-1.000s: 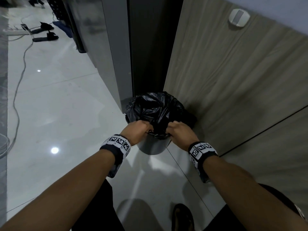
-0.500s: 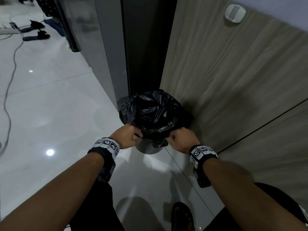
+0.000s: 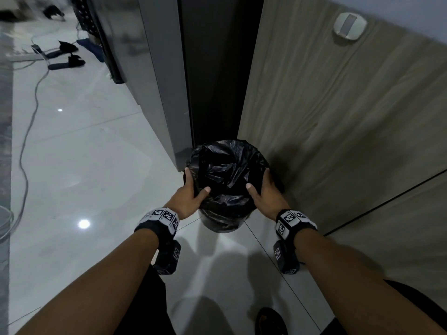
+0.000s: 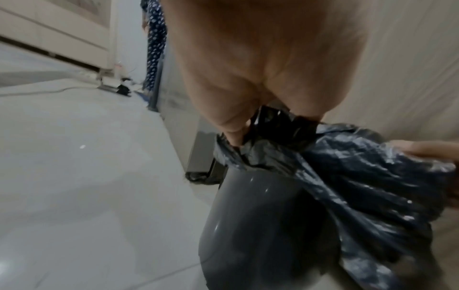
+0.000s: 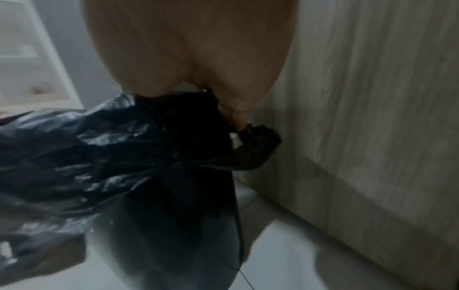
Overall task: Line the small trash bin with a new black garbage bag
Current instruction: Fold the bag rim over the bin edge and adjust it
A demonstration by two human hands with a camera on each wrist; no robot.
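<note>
Both hands, left hand (image 3: 192, 193) and right hand (image 3: 264, 193), clasp the crinkled black plastic garbage bag (image 3: 226, 174) over the small round grey bin (image 4: 250, 225), wedged between a wood-grain wall panel (image 3: 338, 117) and a grey cabinet (image 3: 154, 76); a grey cable (image 3: 31, 105) trails across the glossy white floor (image 3: 84, 153).

The garbage bag (image 3: 227, 175) is black and shiny, with little white glints on its wrinkles. The trash bin (image 4: 250, 225) under it is dark grey and smooth. The floor (image 3: 84, 165) is pale grey-white tile with bright spots of light on it. The wall panel (image 3: 338, 117) is light brown with wavy wood lines. The bands on both wrists (image 3: 162, 217) are black with white squares that have black blocky marks. Far off, a cloth (image 4: 155, 45) is dark blue with white dots. The slippers (image 3: 66, 64) on the floor are black. The cable (image 3: 29, 122) is grey.
</note>
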